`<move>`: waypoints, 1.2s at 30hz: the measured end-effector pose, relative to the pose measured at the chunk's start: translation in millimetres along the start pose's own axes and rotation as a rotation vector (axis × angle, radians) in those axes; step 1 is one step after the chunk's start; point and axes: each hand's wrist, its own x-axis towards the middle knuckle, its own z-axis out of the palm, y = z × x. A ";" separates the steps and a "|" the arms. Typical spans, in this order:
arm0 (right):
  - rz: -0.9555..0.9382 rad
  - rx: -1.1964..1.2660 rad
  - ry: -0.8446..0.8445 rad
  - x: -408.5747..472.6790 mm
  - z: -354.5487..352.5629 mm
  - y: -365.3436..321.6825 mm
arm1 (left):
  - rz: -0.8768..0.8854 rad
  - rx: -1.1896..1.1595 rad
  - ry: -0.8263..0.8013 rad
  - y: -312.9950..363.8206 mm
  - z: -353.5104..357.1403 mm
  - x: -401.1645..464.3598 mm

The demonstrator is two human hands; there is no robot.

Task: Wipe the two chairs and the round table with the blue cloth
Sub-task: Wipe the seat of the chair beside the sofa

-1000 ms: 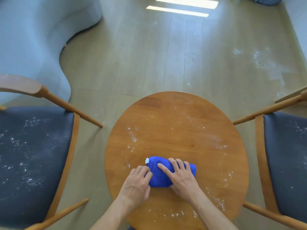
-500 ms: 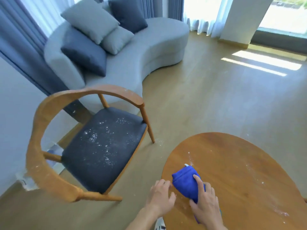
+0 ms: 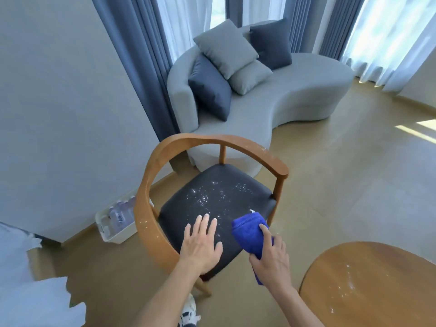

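I saw one chair (image 3: 212, 199), its dark seat speckled white, and one round table (image 3: 377, 286) at lower right. My left hand (image 3: 200, 246) lay flat-fingered over the seat. My right hand (image 3: 271, 256) gripped one folded blue cloth (image 3: 247, 230) above the seat's front edge.

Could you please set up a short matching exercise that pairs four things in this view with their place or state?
Things:
1. blue cloth
2. left hand
3. chair seat
4. round table

Places or states:
A. dark, speckled with white powder in the middle
B. at the lower right edge, dusted with white specks
C. folded, gripped by the right hand
D. fingers spread flat over the seat's front

Pairs: 1-C, 2-D, 3-A, 4-B
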 end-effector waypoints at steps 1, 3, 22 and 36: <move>-0.003 0.000 0.003 10.3 6.4 -15.9 | -0.005 0.002 0.005 -17.7 -3.3 11.6; 0.002 0.000 0.019 31.1 19.6 -48.7 | -0.004 0.001 0.015 -52.1 -7.0 37.7; 0.175 -0.080 0.055 143.5 70.9 -177.7 | 0.149 0.032 -0.052 -198.4 -36.5 177.1; 0.316 -0.062 0.035 221.5 89.8 -108.3 | 0.279 0.103 -0.140 -150.7 -21.4 289.3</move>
